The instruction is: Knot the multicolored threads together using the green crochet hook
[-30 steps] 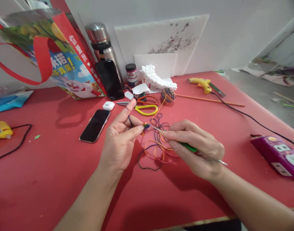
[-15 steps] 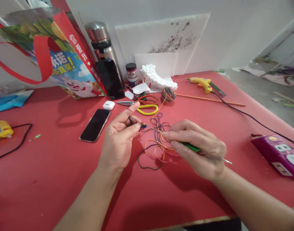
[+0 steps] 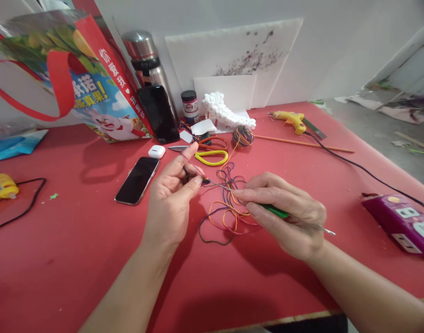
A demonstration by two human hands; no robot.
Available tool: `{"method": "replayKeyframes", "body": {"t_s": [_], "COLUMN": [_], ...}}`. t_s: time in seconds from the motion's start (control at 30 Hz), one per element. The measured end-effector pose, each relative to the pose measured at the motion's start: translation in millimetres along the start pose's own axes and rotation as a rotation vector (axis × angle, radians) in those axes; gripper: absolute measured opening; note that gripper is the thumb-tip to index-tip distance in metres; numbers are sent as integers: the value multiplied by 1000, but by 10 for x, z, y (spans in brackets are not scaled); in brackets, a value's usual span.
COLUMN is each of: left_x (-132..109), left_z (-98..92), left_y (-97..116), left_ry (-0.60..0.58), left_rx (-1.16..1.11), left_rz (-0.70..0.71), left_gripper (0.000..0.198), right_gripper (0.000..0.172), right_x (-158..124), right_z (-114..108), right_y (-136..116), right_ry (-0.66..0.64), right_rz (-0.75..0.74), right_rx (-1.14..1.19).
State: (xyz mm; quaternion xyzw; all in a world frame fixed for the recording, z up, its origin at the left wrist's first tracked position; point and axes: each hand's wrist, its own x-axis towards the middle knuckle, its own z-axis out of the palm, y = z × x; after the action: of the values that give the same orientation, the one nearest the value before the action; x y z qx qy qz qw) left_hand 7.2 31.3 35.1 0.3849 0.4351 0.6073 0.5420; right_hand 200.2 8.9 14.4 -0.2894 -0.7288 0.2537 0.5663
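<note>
My left hand (image 3: 172,196) pinches a small dark piece of crocheted yarn (image 3: 205,181) between thumb and fingers, and a strand runs over its raised index finger. In my right hand (image 3: 284,215) is a crochet hook (image 3: 274,211) with a green grip, held like a pen; its thin metal shaft reaches the crocheted piece. The far metal end sticks out behind the hand. Loose multicoloured yarn (image 3: 229,203) lies in loops on the table between and below the hands, leading back to a yarn ball (image 3: 242,137).
Yellow-and-orange-handled scissors (image 3: 212,158), a phone (image 3: 137,180) and a white earbud case (image 3: 156,151) lie beyond my left hand. A yellow glue gun (image 3: 291,121) with a black cord sits back right, a purple box (image 3: 399,222) at the right. Behind stand a bag (image 3: 111,115) and a thermos (image 3: 142,48).
My left index finger has shifted slightly left and toward me, with the strand on it. The hook stays at the crocheted piece; my right hand has hardly moved.
</note>
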Motion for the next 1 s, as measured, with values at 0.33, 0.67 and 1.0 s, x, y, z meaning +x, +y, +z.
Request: {"method": "replayKeyframes", "body": {"t_s": [0.33, 0.67, 1.0], "left_x": [-7, -14, -4], "left_z": [-14, -75, -51], "left_y": [10, -83, -89], "left_ry": [-4, -58, -37], "left_rx": [54, 225, 153], "left_rz": [54, 207, 175], "left_gripper": [42, 23, 32], "right_gripper": [38, 33, 31], "right_x": [4, 9, 11], "right_z": [0, 2, 10], "right_y": [-18, -8, -13], "right_ry": [-1, 11, 13], "right_rz": [15, 37, 45], "right_rx": [-6, 11, 7]}}
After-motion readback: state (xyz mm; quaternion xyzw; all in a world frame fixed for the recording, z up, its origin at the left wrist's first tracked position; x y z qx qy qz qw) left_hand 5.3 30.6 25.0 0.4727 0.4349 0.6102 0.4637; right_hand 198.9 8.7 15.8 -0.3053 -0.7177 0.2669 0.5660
